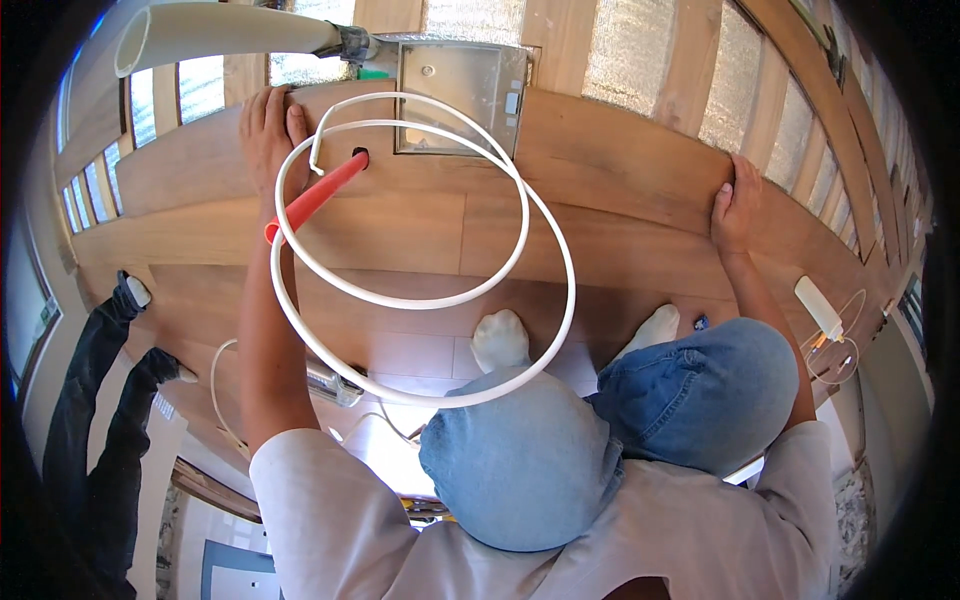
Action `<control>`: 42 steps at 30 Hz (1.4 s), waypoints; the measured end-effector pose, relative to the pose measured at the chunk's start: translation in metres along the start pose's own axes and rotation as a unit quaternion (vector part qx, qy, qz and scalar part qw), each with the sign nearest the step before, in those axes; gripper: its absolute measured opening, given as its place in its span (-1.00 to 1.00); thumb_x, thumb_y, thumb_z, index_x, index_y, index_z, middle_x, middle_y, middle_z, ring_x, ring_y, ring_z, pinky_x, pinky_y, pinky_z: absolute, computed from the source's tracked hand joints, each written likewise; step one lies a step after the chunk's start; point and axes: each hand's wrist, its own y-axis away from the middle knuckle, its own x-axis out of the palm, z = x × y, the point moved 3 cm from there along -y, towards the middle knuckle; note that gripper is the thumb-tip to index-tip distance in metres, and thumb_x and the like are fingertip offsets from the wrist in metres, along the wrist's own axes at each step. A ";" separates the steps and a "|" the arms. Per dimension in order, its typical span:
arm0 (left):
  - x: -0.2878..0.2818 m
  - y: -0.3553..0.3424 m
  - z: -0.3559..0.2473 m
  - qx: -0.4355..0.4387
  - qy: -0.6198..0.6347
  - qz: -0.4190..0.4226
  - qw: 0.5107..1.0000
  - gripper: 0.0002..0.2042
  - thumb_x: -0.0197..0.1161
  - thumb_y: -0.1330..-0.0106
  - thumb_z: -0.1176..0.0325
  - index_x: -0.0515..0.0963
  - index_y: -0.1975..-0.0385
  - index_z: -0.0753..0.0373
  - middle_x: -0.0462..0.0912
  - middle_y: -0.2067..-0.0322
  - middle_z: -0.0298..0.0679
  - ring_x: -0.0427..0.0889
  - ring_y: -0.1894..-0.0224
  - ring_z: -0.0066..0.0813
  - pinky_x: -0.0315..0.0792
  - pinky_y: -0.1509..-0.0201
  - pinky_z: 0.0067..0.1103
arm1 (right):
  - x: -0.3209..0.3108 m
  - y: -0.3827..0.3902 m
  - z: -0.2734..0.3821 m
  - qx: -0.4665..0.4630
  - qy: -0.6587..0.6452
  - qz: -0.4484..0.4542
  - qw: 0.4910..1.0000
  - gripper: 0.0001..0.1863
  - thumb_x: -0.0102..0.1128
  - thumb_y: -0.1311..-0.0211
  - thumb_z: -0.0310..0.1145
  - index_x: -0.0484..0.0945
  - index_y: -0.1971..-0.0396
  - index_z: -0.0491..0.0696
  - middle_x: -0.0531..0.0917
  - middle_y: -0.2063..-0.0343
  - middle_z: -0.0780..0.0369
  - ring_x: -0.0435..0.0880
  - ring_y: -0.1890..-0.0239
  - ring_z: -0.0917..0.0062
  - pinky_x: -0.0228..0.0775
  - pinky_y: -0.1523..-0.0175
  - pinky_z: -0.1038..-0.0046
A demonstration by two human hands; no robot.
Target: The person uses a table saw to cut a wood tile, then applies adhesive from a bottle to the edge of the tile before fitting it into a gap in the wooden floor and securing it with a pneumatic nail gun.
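Note:
My left hand [268, 140] lies on the far edge of a wooden floorboard [600, 140], fingers stretched out over its rim. At the same board's far edge on the right, my right hand [738, 205] rests with fingers extended and thumb apart. Neither hand holds anything loose. Beside my left wrist, a red conduit [325, 195] sticks up out of a dark hole in the boards. A white cable [572, 290] rises in wide loops from the conduit and passes in front of my left forearm. A metal-framed floor box [455, 95] sits in a cut-out between my hands.
Beyond the boards run wooden battens [690, 70] with silvery sheeting between them. A thick beige pipe [225, 30] rises at the far left. A white squeeze bottle [818, 306] and thin cord lie right. Another person's dark-trousered legs [85, 380] stand left. My jean-covered knees are close below.

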 end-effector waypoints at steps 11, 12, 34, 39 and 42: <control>-0.015 0.032 -0.033 -0.132 0.114 -0.127 0.976 -0.72 0.08 -0.47 0.34 0.51 -0.05 0.36 0.52 -0.08 0.03 0.51 -0.11 -0.02 0.40 -0.18 -0.33 | 0.001 0.003 -0.005 -0.007 0.003 -0.022 1.000 -0.51 -0.05 -0.25 -0.43 0.42 -0.20 -0.17 0.50 -0.14 0.02 0.40 -0.23 0.06 0.11 -0.40 0.11; -0.018 0.056 -0.057 -0.138 0.038 -0.084 0.986 -0.75 0.05 -0.45 0.41 0.49 -0.01 0.42 0.53 0.00 0.06 0.52 -0.03 -0.09 0.40 -0.12 -0.36 | 0.000 0.007 -0.008 0.001 0.018 -0.014 1.000 -0.51 -0.06 -0.28 -0.43 0.41 -0.22 -0.14 0.51 -0.15 0.03 0.40 -0.24 0.07 0.10 -0.41 0.11; -0.110 0.250 -0.198 -0.329 0.044 0.110 0.937 -0.82 0.30 -0.29 0.39 0.51 0.54 0.26 0.47 0.63 -0.05 0.50 0.58 -0.05 0.33 0.50 -0.27 | -0.001 0.008 -0.004 -0.005 -0.006 -0.014 1.000 -0.53 -0.09 -0.31 -0.42 0.43 -0.22 -0.15 0.50 -0.16 0.03 0.40 -0.26 0.08 0.11 -0.42 0.15; -0.080 0.246 -0.164 -0.452 0.047 0.059 0.889 -0.76 0.14 -0.44 0.27 0.56 0.21 0.37 0.57 0.41 0.07 0.61 0.35 0.00 0.46 0.27 -0.29 | 0.000 0.007 -0.011 -0.020 -0.012 -0.014 1.000 -0.52 -0.06 -0.26 -0.41 0.43 -0.20 -0.14 0.52 -0.13 0.01 0.42 -0.23 0.07 0.15 -0.38 0.13; -0.067 0.209 -0.166 -0.418 0.022 0.080 0.905 -0.73 0.10 -0.47 0.20 0.52 0.14 0.31 0.50 0.27 0.08 0.55 0.29 0.14 0.44 0.20 -0.17 | 0.001 0.008 -0.011 -0.020 -0.002 -0.015 1.000 -0.52 -0.07 -0.27 -0.39 0.43 -0.20 -0.14 0.52 -0.12 0.01 0.42 -0.22 0.08 0.15 -0.37 0.13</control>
